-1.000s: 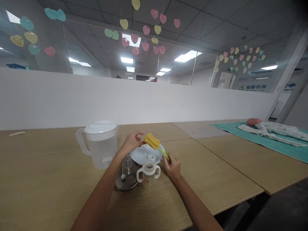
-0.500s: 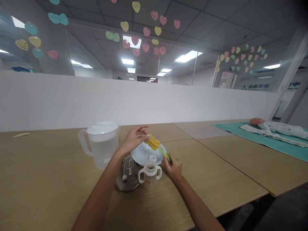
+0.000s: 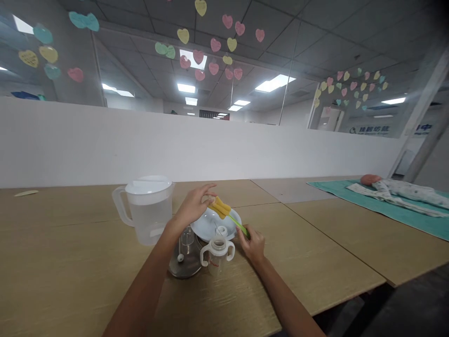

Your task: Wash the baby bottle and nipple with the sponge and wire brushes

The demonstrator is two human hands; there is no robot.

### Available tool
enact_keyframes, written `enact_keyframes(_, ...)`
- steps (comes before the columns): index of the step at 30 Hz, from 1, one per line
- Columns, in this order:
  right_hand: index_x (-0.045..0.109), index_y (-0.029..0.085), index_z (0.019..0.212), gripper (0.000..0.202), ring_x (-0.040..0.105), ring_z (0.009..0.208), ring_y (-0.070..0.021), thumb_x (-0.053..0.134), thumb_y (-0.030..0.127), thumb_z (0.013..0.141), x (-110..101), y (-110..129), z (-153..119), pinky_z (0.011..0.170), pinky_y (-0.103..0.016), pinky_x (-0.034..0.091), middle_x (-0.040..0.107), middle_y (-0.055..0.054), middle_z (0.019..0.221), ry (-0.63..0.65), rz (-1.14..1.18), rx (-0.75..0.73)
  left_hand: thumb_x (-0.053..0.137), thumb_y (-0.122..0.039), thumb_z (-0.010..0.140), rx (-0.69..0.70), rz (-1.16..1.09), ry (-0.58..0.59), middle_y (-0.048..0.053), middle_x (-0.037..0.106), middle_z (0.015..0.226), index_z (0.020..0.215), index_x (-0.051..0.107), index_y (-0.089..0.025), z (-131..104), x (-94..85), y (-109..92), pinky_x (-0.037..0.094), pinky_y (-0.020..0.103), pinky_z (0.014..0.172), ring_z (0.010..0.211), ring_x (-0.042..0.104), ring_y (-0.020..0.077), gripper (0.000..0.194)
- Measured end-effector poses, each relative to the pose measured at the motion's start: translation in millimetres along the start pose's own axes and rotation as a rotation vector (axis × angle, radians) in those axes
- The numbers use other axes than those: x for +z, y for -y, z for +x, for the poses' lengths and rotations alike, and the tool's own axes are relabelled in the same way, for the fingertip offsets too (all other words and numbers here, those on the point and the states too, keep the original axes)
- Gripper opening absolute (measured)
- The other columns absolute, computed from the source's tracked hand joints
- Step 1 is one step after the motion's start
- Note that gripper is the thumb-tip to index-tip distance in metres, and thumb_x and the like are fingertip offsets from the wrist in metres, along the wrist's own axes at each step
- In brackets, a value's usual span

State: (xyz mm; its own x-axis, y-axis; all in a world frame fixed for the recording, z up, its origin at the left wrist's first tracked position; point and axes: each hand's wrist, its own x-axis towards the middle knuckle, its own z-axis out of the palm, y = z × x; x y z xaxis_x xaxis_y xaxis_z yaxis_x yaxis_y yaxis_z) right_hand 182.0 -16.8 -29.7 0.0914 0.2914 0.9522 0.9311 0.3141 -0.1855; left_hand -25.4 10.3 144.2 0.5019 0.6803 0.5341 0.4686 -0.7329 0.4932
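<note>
1. White bowl point(image 3: 200, 229) sat beyond the handled bottle point(image 3: 218, 249).
2. Right hand point(image 3: 253, 244) gripped the sponge brush point(image 3: 220, 208) above the bowl; left hand point(image 3: 192, 206) met its tip, pinching or not I couldn't tell.
3. Handling the sponge seemed underway, calling next for steadiness.

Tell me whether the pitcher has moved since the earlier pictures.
No. The pitcher has kept its place, judged against the seams in the wooden table; no shift either way shows.

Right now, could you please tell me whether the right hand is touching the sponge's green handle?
Touching: the head view shows the right hand gripping the green handle near its lower end.
</note>
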Motion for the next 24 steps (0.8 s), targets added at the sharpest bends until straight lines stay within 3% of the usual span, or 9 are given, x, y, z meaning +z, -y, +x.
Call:
enact_keyframes(9,0.056,0.016,0.069,0.033,0.048,0.043,-0.01,0.044,0.038,0.09,-0.2,-0.6,0.4,0.048,-0.021,0.033,0.054,0.001,0.05,0.014,0.023,0.059,0.037,-0.011,0.083,0.058,0.17,-0.151,0.001,0.064,0.111,0.126,0.045,-0.019,0.0,-3.1,0.8,0.039,0.034,0.095,0.11,0.047,0.0183,0.045)
enact_keyframes(14,0.056,0.017,0.067,0.035,0.044,0.041,-0.0089,0.042,0.039,0.09,-0.6,-0.7,0.8,0.047,-0.02,0.031,0.052,0.002,0.048,0.027,0.04,0.092,0.046,-0.015,0.078,0.046,0.204,0.018,0.003,0.067,0.096,0.094,0.062,-0.018,-2.2,-10.2,-11.3,0.044,0.03,0.082,0.091,0.057,0.0179,0.023)
enact_keyframes(19,0.056,0.016,0.066,0.035,0.043,0.041,-0.0084,0.044,0.038,0.09,-1.0,-0.8,1.6,0.047,-0.02,0.03,0.051,0.002,0.047,0.004,0.026,0.097,0.054,-0.019,0.074,-0.04,0.245,0.073,0.003,0.066,0.085,0.082,0.063,-0.016,-7.2,-18.7,-21.8,0.044,0.024,0.067,0.076,0.059,0.0153,0.013)
enact_keyframes(24,0.058,0.016,0.066,0.034,0.043,0.042,-0.008,0.045,0.038,0.09,-0.4,-1.1,1.2,0.046,-0.02,0.029,0.052,0.002,0.049,0.016,0.016,0.067,0.062,-0.021,0.066,-0.204,0.502,0.186,0.002,0.065,0.072,0.069,0.062,-0.016,-13.5,-28.2,-14.9,0.037,0.024,0.055,0.068,0.058,0.0156,0.005)
